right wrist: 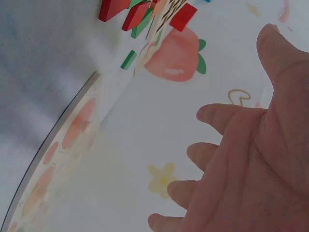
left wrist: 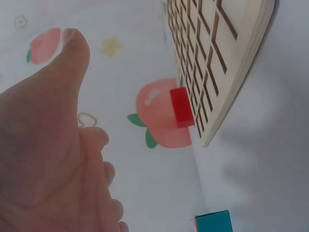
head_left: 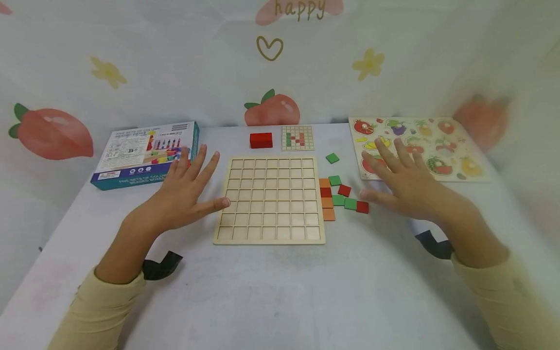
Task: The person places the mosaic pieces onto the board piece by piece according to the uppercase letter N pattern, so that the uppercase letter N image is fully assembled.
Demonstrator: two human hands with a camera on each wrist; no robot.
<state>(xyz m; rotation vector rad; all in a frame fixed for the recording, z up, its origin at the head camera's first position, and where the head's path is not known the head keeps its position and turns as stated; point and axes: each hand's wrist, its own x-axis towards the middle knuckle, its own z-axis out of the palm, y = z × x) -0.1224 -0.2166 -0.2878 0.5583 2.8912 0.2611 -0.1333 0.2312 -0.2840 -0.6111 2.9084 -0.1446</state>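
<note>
My left hand [head_left: 181, 197] hovers with spread fingers at the left side of a wooden grid board [head_left: 269, 199], its thumb overlapping the board's edge in the head view. On the other side my right hand [head_left: 407, 187] is held up, fingers spread, holding nothing, in front of the fruit puzzle board [head_left: 463, 136]. Between the right hand and the grid board lie several loose square tiles: green [head_left: 338, 200], red [head_left: 362, 207] and orange [head_left: 328, 214]. The grid's squares hold no tiles. In the left wrist view the left palm [left wrist: 43, 159] holds nothing.
Behind the grid board stand a red block [head_left: 261, 140] and a small pattern card [head_left: 298, 138] with coloured squares. A teal and white toy box [head_left: 144, 155] lies at the back left. A printed cloth [head_left: 188, 63] hangs behind the white table [head_left: 280, 301].
</note>
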